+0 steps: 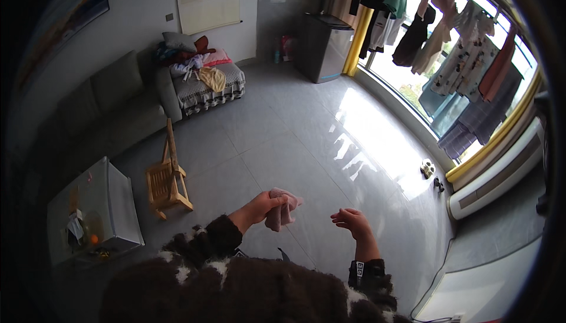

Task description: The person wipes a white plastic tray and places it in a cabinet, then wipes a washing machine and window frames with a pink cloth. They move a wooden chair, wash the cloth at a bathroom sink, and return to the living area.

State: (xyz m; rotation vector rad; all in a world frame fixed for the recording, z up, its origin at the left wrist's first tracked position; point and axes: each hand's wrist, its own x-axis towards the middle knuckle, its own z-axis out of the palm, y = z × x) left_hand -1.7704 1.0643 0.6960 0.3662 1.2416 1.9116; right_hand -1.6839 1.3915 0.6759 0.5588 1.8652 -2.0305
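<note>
A crumpled pink cloth [279,217] hangs from my left hand [258,208], pinched between thumb and fingers in front of my body. My right hand [353,221] is held out to the right of it, apart from the cloth. Its fingers are bent and loosely spread, and nothing shows in them. Both hands are in mid-air above the grey tiled floor [283,159]. Fuzzy dark brown sleeves with white patches cover my arms, and a strap with a printed tag circles my right wrist.
A wooden folding chair [170,181] and a glass-topped table [101,203] stand left. Beyond are a grey sofa [119,88] and a covered seat [212,93] piled with clothes. Laundry [468,57] hangs at the window. Shoes [427,169] and a tall white appliance [499,168] are right, with a cable [435,274].
</note>
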